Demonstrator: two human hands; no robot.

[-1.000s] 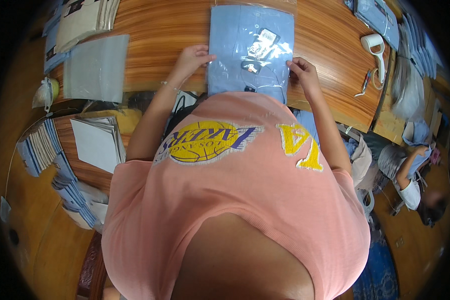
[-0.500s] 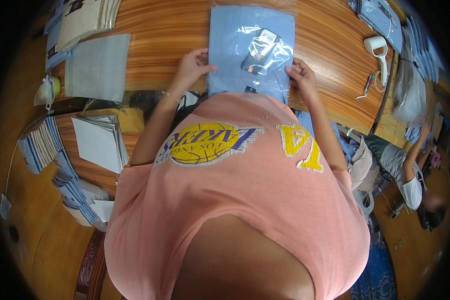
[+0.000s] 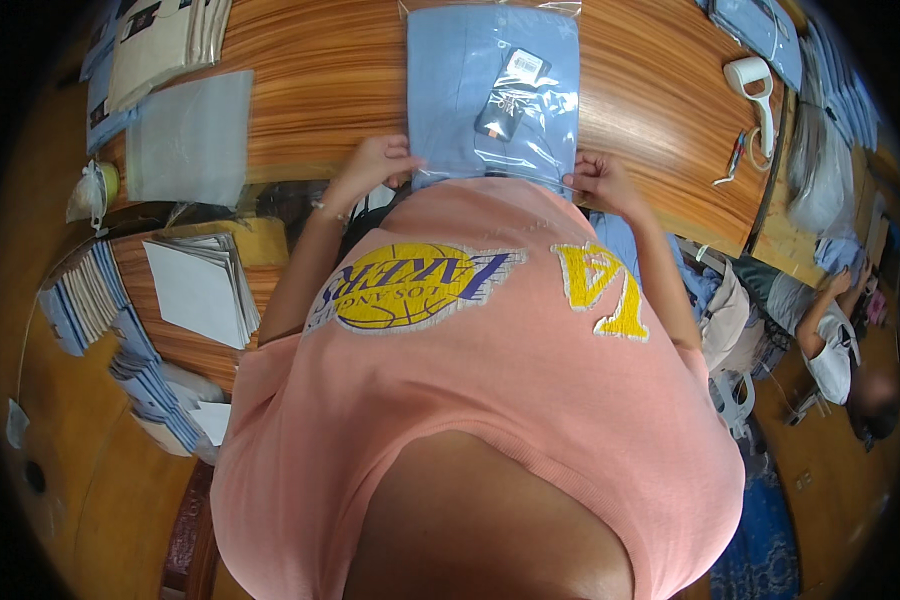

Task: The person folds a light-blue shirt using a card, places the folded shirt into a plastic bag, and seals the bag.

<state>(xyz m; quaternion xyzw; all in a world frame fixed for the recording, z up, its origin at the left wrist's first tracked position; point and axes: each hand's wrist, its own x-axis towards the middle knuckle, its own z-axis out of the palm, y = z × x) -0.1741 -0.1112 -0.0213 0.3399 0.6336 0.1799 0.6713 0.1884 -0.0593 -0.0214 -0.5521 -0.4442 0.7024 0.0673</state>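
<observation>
A folded light blue garment [image 3: 445, 90] lies in a clear plastic bag [image 3: 562, 130] on the table in front of me. On its front is a dark tag [image 3: 500, 115] with a white label. My left hand [image 3: 378, 168] has its fingers closed on the bag's near left edge. At the near right edge, my right hand [image 3: 604, 184] pinches the plastic between thumb and fingers. The bag's near edge is stretched between both hands, close to my pink shirt, which hides part of it.
Empty clear bags [image 3: 190, 140] lie on the left of the wooden table [image 3: 320, 60], near stacked beige packages [image 3: 165, 45]. White sheets [image 3: 195, 285] sit lower left. A white handheld tool [image 3: 755, 85] and packed blue garments [image 3: 765, 40] are at right. Another person [image 3: 820, 330] works farther right.
Both hands have slid nearer to me along the bag's sides, to its near edge. The dark cord and small tag at the garment's near end no longer show plainly.
</observation>
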